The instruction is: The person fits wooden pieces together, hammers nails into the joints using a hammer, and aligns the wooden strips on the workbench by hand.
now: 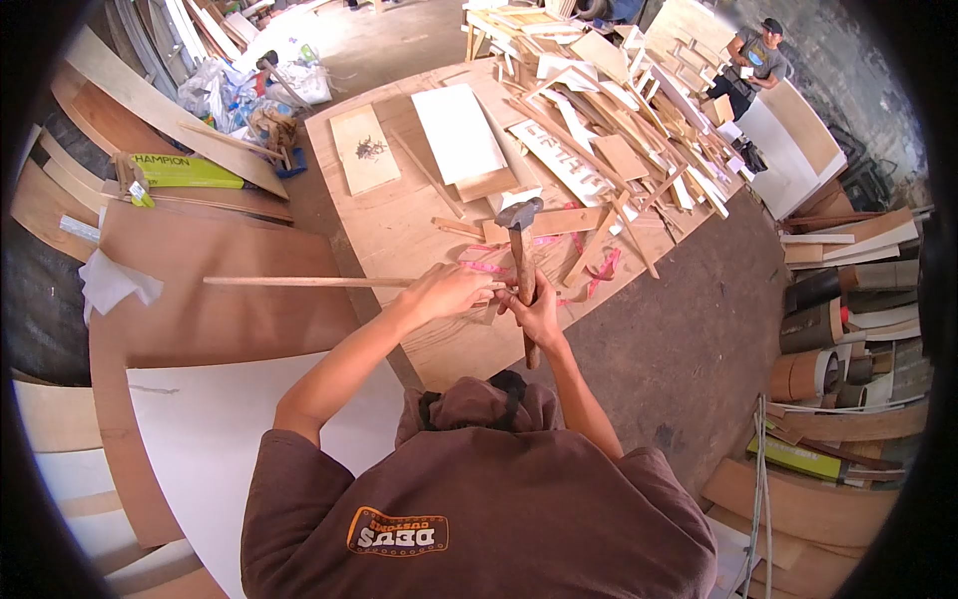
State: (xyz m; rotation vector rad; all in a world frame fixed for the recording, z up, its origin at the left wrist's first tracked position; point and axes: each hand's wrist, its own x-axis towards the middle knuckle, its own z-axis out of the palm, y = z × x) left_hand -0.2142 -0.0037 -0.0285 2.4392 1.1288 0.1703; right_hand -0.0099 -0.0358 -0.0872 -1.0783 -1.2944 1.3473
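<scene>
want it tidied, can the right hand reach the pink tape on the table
Probably yes: the pink tape lies close by with a stretch uncovered, but the right hand holds the hammer and may need freeing.

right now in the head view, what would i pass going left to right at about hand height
White scrap, wooden stick, left hand, hammer, brown roll.

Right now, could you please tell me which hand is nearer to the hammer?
Right. The right hand holds the hammer; the left hand is just to the left of it, on the thin wooden strip.
</scene>
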